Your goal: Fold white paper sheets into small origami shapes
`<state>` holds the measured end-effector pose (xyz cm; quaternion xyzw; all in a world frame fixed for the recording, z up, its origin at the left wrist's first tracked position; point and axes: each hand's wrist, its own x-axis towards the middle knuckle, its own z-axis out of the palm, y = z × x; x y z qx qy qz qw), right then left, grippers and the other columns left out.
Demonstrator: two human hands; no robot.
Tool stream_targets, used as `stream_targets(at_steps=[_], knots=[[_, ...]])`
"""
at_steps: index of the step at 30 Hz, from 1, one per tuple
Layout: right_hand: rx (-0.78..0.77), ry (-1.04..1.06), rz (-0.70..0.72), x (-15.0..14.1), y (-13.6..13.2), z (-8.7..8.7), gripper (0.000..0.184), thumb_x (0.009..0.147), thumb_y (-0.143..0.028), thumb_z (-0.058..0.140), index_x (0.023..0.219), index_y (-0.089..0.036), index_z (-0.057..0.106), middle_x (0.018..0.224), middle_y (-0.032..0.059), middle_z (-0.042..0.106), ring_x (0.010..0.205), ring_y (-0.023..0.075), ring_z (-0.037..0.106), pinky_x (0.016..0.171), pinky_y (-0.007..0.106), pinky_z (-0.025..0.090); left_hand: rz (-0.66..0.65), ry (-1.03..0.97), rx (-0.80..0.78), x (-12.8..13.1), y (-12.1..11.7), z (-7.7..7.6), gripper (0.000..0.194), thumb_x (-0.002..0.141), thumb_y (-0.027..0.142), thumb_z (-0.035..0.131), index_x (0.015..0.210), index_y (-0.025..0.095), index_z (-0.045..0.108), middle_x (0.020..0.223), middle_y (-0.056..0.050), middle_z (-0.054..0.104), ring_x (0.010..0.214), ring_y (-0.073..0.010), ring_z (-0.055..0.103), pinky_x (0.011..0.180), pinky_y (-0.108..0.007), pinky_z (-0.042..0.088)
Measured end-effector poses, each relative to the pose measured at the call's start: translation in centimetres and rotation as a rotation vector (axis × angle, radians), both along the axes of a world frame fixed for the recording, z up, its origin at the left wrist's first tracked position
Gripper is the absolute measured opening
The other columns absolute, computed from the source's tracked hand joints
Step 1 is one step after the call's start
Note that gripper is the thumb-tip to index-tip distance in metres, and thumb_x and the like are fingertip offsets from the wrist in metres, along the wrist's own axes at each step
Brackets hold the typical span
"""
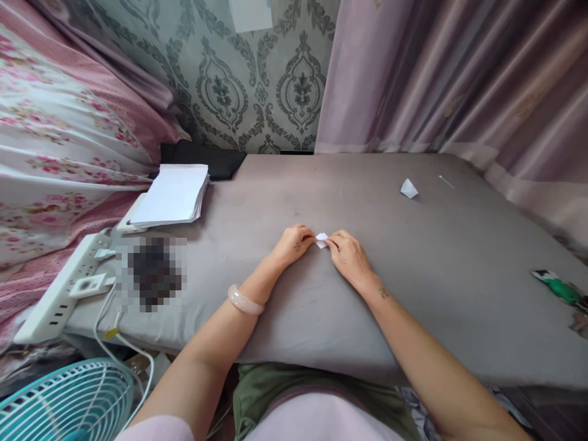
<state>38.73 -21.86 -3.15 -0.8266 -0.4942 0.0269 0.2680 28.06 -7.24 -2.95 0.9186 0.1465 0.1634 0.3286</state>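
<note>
A small folded piece of white paper (321, 241) is pinched between my two hands over the middle of the grey-covered table (275, 196). My left hand (297, 242) grips its left side with thumb and fingers closed. From the right, my right hand (349, 254) pinches the other side in the same way. The paper's exact folds are too small to make out. Farther back on the right lies another folded white paper piece (408, 188), apart from both hands.
On the left stand a stack of white paper (172, 195), a black item (202, 159), a power strip (62, 291) with cables and a blurred dark patch (155, 272). A teal fan (68, 401) is below. A thin stick (445, 181) and a green item (560, 286) lie right.
</note>
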Motion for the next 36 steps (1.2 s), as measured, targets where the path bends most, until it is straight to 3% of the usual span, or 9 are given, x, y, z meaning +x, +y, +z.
stream_targets(at_steps=[6, 12, 17, 24, 36], knots=[[-0.019, 0.018, -0.030, 0.0, 0.2, 0.1, 0.024, 0.093, -0.023, 0.045, 0.089, -0.018, 0.069, 0.098, 0.0078, 0.066, 0.089, 0.0178, 0.060, 0.078, 0.027, 0.041, 0.008, 0.002, -0.018, 0.2, -0.4, -0.1, 0.017, 0.082, 0.031, 0.065, 0.082, 0.015, 0.069, 0.080, -0.004, 0.063, 0.068, -0.0119, 0.056, 0.067, -0.022, 0.044], [-0.048, -0.013, -0.113, -0.3, 0.8, 0.2, 0.025, 0.092, -0.024, 0.044, 0.084, -0.018, 0.067, 0.097, 0.0098, 0.066, 0.084, 0.0186, 0.060, 0.073, 0.029, 0.041, 0.038, 0.007, 0.082, 0.7, -0.6, -0.5, 0.018, 0.087, 0.026, 0.058, 0.079, 0.014, 0.069, 0.077, -0.005, 0.062, 0.070, -0.0129, 0.056, 0.068, -0.022, 0.042], [0.084, 0.097, -0.063, 0.7, 0.3, -0.3, 0.019, 0.088, -0.024, 0.051, 0.086, -0.020, 0.069, 0.091, 0.0072, 0.068, 0.085, 0.0184, 0.061, 0.077, 0.029, 0.043, 0.082, 0.025, 0.050, 1.0, -0.6, -0.4, 0.018, 0.086, 0.026, 0.059, 0.080, 0.014, 0.070, 0.077, -0.005, 0.064, 0.067, -0.0125, 0.055, 0.066, -0.022, 0.041], [0.181, 0.222, -0.156, 0.9, 0.4, -0.6, 0.018, 0.083, -0.033, 0.058, 0.081, -0.021, 0.071, 0.083, 0.0055, 0.069, 0.075, 0.0175, 0.061, 0.074, 0.030, 0.045, 0.105, 0.050, 0.029, 1.1, -0.5, -0.1, 0.018, 0.084, 0.027, 0.061, 0.080, 0.014, 0.071, 0.075, -0.005, 0.065, 0.066, -0.0126, 0.054, 0.064, -0.023, 0.040], [0.073, 0.251, -0.202, 1.3, 1.1, -0.1, 0.015, 0.079, -0.029, 0.061, 0.073, -0.019, 0.070, 0.081, 0.0052, 0.065, 0.073, 0.0161, 0.059, 0.074, 0.029, 0.045, 0.150, 0.107, -0.010, 1.1, -0.9, 0.5, 0.016, 0.082, 0.021, 0.058, 0.081, 0.013, 0.072, 0.075, -0.006, 0.067, 0.067, -0.0131, 0.056, 0.065, -0.023, 0.041]])
